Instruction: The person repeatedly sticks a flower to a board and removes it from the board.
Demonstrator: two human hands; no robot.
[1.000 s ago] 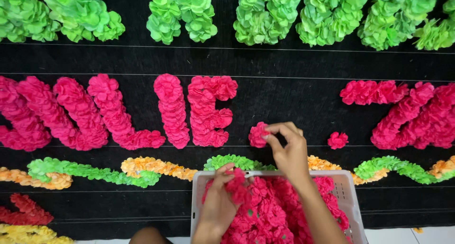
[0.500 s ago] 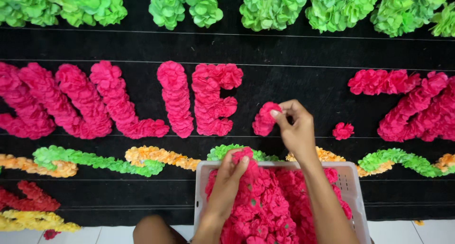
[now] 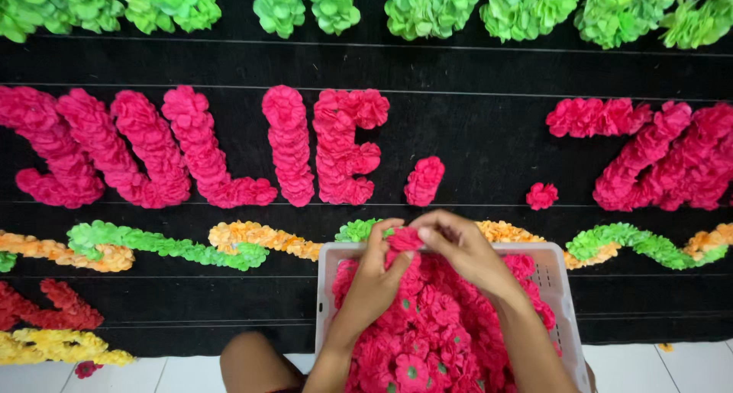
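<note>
both hands meet over the far rim of the white basket (image 3: 330, 286): the left hand (image 3: 374, 275) and the right hand (image 3: 466, 248) pinch 1 pink paper flower (image 3: 403, 239) between their fingertips, just above the heap. the basket is heaped full of pink flowers (image 3: 435, 339), some with green centres. on the black cloth (image 3: 473, 133) beyond, several pink flower letters (image 3: 191, 149) look complete, while a short pink stroke (image 3: 424, 181) and a lone pink tuft (image 3: 541, 196) look only begun. green clusters (image 3: 435, 8) run along the top, and an orange-and-green garland (image 3: 168, 244) runs below the letters.
</note>
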